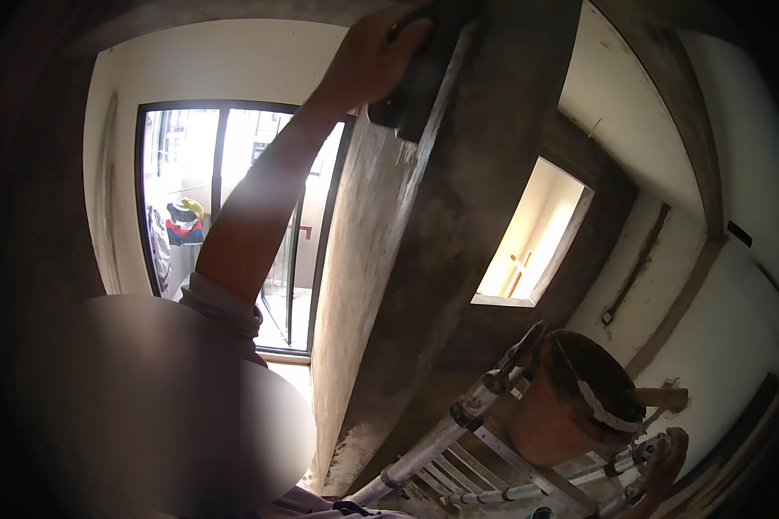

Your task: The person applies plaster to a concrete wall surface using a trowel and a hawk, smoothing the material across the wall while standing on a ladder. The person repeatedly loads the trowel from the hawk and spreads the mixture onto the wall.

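From the head view, my left hand (pixel 376 56) is up at twelve o'clock, fingers curled tight on a dark trowel (pixel 411 91) pressed to the grey column (pixel 407 259) — its edge runs down toward six. My right hand (pixel 662 463) grips the scaffold rail (pixel 459 424) near the orange bucket (pixel 571 402) at five o'clock — no labels seen.

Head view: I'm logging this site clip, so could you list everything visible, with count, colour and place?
Plastered column: one, grey, centre.
Trowel: one, dark, pressed on the column's top edge.
Bucket: one, reddish-brown, on the ladder, lower right.
Ladder: one, metal, bottom centre.
Glass door: one, dark frame, left.
Hanging clothes: several, mixed colours, outside the door.
Wall opening: one, bright, right of the column.
Left hand: gripping the trowel, top.
Right hand: on the ladder's rail, bottom right.
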Demonstrator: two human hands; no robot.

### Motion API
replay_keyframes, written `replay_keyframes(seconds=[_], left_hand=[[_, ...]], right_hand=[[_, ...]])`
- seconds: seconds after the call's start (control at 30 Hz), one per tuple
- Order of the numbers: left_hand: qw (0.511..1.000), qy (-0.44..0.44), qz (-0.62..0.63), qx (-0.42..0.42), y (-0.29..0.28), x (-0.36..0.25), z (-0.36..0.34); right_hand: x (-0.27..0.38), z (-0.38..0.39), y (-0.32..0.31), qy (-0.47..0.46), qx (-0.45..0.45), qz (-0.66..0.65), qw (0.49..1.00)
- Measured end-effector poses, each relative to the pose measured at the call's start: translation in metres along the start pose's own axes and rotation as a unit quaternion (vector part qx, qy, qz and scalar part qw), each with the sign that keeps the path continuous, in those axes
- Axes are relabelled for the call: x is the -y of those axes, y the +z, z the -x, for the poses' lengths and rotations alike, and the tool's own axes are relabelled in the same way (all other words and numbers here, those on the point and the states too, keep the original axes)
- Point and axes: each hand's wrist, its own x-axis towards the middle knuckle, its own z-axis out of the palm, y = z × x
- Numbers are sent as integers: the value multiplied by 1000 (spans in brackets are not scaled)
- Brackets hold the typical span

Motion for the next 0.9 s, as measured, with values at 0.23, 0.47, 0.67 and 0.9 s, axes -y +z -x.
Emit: replay_keyframes(seconds=[0.23, 0.47, 0.67, 0.9], left_hand=[[999, 3, -32, 30, 6, -4, -40], [997, 19, -76, 0, 28, -1, -76], [988, 6, -150, 27, 21, 2, -96], [987, 11, -132, 86, 15, 14, -60]], right_hand=[[4, 1, 6, 0, -21, -42, 999], [-10, 5, 2, 8, -25, -22, 999], [-5, 2, 8, 22, -16, -63, 998], [0, 5, 3, 17, -13, -27, 999]])
